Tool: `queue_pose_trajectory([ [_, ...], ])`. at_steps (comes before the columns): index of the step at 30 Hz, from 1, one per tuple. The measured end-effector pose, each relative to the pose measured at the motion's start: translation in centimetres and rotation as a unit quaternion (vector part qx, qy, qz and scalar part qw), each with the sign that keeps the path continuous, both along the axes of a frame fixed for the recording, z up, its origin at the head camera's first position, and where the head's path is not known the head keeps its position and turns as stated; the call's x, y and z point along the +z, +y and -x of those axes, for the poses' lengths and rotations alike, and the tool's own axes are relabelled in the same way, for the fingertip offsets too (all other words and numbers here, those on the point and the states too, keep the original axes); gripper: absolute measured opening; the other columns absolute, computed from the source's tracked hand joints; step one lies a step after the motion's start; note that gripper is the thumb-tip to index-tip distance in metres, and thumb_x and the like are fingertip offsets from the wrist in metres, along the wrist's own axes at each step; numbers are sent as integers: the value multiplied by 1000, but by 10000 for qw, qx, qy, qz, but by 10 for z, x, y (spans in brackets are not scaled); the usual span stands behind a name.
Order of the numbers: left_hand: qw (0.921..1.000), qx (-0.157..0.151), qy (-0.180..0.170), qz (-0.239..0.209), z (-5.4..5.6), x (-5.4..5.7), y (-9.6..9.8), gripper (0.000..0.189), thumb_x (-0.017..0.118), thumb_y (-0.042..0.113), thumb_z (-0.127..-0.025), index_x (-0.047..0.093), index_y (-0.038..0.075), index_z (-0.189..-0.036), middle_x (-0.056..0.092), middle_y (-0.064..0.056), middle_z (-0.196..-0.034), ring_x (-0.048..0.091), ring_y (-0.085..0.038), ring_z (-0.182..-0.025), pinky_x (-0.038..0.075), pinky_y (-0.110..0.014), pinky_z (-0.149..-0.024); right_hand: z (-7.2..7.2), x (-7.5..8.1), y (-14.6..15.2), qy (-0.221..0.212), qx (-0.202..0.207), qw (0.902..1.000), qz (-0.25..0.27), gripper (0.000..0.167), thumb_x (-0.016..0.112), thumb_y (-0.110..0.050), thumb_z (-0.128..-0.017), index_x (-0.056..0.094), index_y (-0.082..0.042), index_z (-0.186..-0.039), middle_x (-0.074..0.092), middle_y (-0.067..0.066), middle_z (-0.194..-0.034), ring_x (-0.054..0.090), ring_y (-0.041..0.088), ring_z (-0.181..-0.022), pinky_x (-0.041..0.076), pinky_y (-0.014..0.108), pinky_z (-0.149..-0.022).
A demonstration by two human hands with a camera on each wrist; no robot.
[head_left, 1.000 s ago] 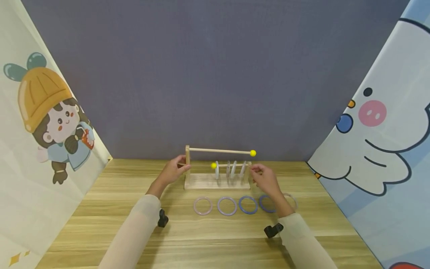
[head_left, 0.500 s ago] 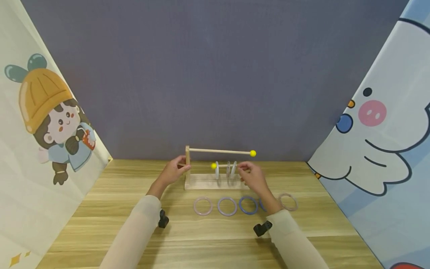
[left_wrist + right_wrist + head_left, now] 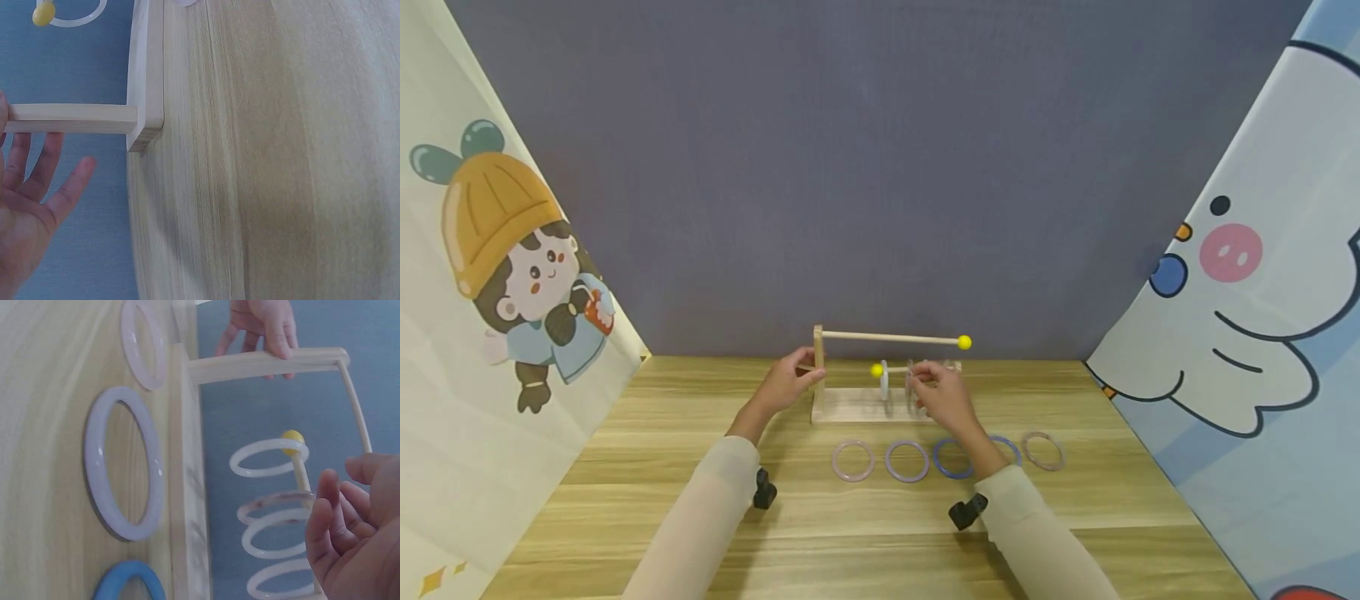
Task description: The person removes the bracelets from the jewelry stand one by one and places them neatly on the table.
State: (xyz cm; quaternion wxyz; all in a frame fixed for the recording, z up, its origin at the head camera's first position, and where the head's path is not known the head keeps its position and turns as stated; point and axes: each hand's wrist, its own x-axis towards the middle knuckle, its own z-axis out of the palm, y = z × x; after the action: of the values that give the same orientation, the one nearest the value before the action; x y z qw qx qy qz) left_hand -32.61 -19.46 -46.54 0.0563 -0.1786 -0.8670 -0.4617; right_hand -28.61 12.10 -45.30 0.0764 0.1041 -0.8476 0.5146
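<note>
My left hand (image 3: 786,379) grips the left upright (image 3: 819,358) of a wooden rack, thumb in front and fingers behind. Over the rack's lower rod hang several bracelets: a white one (image 3: 240,472) by the yellow end ball (image 3: 290,434), a greyish one (image 3: 247,511), and two more white ones, the nearer (image 3: 245,540) and the farther (image 3: 253,590). My right hand (image 3: 943,396) is at this rod, its fingertips by the greyish bracelet. Its fingers are loosely bent, with a gap between thumb and forefinger; whether they touch a bracelet is unclear.
The upper rod (image 3: 891,337), tipped with a yellow ball (image 3: 965,342), carries no bracelet. In front of the rack lie a pink bracelet (image 3: 853,479), a lilac one (image 3: 907,481), two blue ones, the left (image 3: 951,476) partly behind my right forearm, and a pale one (image 3: 1045,468).
My right hand has moved left along the lower rod, from the right end of the rack to the greyish bracelet. My left hand stays on the upright.
</note>
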Motion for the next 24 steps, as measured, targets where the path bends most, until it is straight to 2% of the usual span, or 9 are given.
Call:
queue_pose_trajectory([
  [4,10000,6,27,14,1,0,0,39,69,20,-99,60,-2,-130,69,-20,-120,69,-37,-108,59,-48,-92,0,-2,-8,29,110,9999,-78,28,69,-18,-95,71,-5,-120,77,12,-104,73,30,-65,51,23,-43],
  [11,10000,-11,23,-8,2,-1,1,39,69,20,-99,60,-1,-131,69,-19,-120,70,-37,-108,60,-47,-92,-1,-5,-21,-65,139,9998,-115,29,70,-16,-93,70,-5,-120,76,15,-107,73,28,-63,53,23,-45],
  [17,10000,-4,-45,2,1,0,1,41,69,21,-99,59,-1,-132,68,-19,-122,69,-37,-109,60,-46,-90,1,-9,-30,218,-7,9984,-524,28,69,-16,-93,71,-3,-117,78,15,-104,70,13,-55,55,22,-49],
  [24,10000,23,-72,59,0,0,1,41,68,22,-100,59,0,-133,68,-19,-123,69,-37,-110,60,-47,-90,0,-10,-41,223,-307,9960,-809,28,73,-18,-91,72,-5,-115,80,9,-101,70,13,-55,53,22,-48],
])
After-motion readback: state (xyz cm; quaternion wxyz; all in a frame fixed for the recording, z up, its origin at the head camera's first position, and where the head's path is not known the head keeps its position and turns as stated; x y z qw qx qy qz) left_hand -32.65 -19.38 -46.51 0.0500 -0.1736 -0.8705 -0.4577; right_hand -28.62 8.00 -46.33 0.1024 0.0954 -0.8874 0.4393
